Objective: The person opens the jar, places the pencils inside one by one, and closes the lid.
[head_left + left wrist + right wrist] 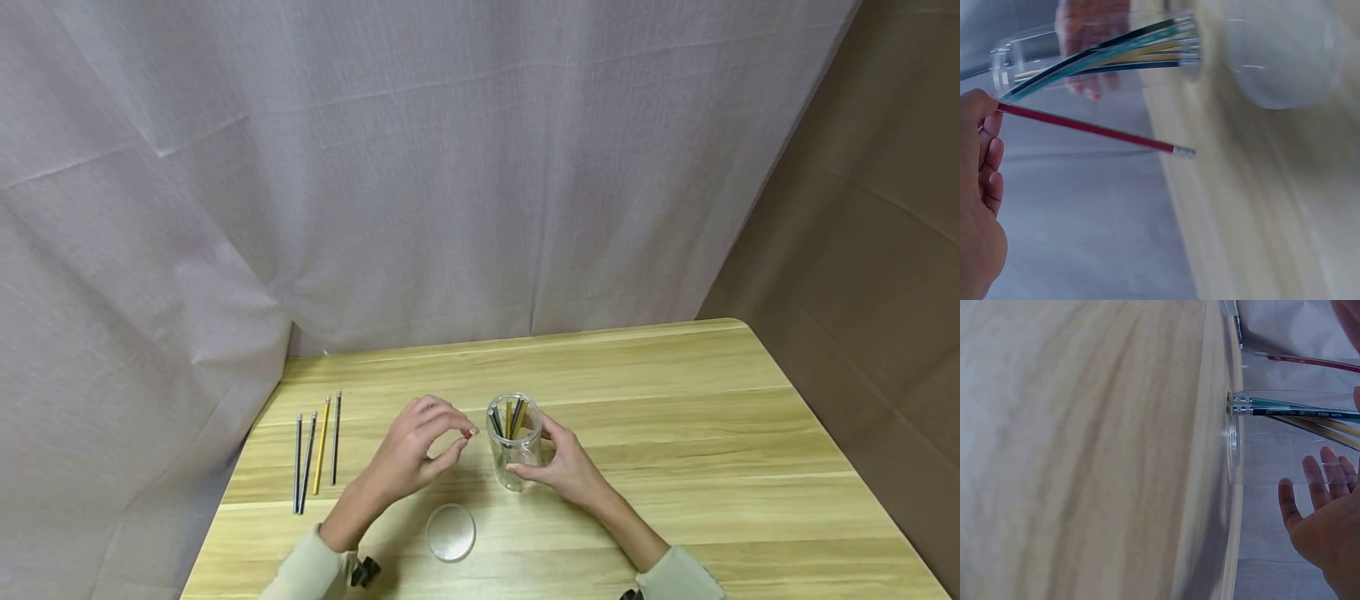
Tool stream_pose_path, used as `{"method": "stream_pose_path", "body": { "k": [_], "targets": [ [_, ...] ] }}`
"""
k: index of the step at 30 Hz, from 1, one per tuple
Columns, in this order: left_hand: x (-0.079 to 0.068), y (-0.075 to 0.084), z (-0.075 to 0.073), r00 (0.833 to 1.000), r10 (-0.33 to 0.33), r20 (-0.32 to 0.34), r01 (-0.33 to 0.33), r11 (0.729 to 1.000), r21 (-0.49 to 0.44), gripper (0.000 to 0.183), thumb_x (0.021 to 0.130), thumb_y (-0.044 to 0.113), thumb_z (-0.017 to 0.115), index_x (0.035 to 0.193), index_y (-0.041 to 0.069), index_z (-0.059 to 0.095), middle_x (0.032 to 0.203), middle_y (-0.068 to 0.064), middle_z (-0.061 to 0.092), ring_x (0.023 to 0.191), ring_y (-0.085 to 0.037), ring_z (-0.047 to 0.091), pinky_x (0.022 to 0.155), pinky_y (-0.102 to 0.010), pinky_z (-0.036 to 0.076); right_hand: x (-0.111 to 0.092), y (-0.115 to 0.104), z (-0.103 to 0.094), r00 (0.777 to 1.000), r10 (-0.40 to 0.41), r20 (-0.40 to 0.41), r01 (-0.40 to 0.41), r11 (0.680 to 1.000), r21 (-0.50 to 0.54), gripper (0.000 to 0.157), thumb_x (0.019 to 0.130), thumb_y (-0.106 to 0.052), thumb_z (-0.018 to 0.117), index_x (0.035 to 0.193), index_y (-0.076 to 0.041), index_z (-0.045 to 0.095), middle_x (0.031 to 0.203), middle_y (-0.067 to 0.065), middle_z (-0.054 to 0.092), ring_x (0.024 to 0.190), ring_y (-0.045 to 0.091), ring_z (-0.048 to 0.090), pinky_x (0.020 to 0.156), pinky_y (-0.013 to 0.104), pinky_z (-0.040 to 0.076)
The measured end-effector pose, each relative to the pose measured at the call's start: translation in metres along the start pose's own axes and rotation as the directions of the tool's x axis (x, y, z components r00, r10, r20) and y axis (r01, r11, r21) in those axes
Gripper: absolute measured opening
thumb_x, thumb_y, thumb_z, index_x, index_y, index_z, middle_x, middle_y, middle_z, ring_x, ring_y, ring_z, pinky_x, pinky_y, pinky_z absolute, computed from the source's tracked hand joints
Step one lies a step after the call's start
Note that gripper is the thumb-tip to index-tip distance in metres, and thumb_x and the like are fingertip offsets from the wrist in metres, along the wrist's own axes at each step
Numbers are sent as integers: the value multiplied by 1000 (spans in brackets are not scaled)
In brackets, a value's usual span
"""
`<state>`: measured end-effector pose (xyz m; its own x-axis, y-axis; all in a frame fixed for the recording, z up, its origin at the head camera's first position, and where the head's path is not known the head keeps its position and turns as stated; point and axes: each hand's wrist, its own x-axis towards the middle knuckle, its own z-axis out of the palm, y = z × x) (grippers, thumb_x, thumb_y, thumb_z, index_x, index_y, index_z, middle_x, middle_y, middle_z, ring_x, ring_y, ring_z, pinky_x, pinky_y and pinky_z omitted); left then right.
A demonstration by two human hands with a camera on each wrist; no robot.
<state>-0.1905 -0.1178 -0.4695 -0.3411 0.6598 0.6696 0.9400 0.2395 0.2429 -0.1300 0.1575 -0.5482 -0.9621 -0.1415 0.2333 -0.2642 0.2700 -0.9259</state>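
My left hand (416,446) pinches a red pencil (1088,127) near one end, between thumb and fingers. The pencil's eraser end points down close to the table, and its shaft stands just beside a clear jar (504,475). Around the jar's right side curls my right hand (567,469), thumb in front and fingers behind. The jar stands upright and contains several pencils (1147,53) in dark, teal and yellow, leaning with their eraser ends at the bottom. In front of it a round translucent lid (451,532) lies flat on the table.
On the left of the wooden table (712,433) several pencils lie in a loose row, among them a yellow pencil (322,446) and a dark pencil (336,437). A grey curtain (420,183) hangs behind the table, and a brown one (862,208) on the right.
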Motion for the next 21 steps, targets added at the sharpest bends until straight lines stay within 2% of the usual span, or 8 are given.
{"method": "stream_pose_path", "body": {
  "k": [5, 9, 16, 21],
  "targets": [
    [14, 6, -10, 996, -1, -87, -1, 1000, -18, 16, 93, 14, 75, 109, 15, 75, 107, 5, 76, 103, -18, 65, 92, -38, 52, 0, 0, 0, 1000, -11, 2, 11, 1000, -4, 94, 80, -24, 95, 157, -2, 46, 138, 9, 69, 126, 30, 63, 107, 54, 47],
    [21, 8, -16, 989, -36, -147, 25, 997, -75, 20, 90, 9, 77, 109, 13, 75, 106, 2, 76, 102, -21, 66, 92, -40, 51, -1, -1, 0, 1000, -18, 2, 18, 1000, -6, 94, 81, -25, 95, 157, -1, 46, 138, 10, 68, 126, 33, 64, 106, 55, 48],
    [31, 9, -27, 963, -118, -243, 75, 981, -178, 22, 89, 1, 77, 108, 10, 75, 103, -1, 77, 100, -24, 65, 96, -38, 47, -1, -1, 0, 1000, -11, 4, 11, 1000, -7, 95, 81, -25, 94, 158, 0, 45, 139, 11, 68, 127, 33, 63, 106, 54, 47],
    [37, 9, -36, 943, -174, -285, 107, 966, -236, 20, 89, -2, 76, 107, 8, 75, 101, -3, 76, 101, -25, 65, 98, -34, 46, -1, 0, 0, 1000, -10, -1, 10, 1000, -6, 94, 80, -24, 95, 157, 1, 46, 138, 12, 68, 126, 36, 64, 106, 57, 47]
  ]
}}
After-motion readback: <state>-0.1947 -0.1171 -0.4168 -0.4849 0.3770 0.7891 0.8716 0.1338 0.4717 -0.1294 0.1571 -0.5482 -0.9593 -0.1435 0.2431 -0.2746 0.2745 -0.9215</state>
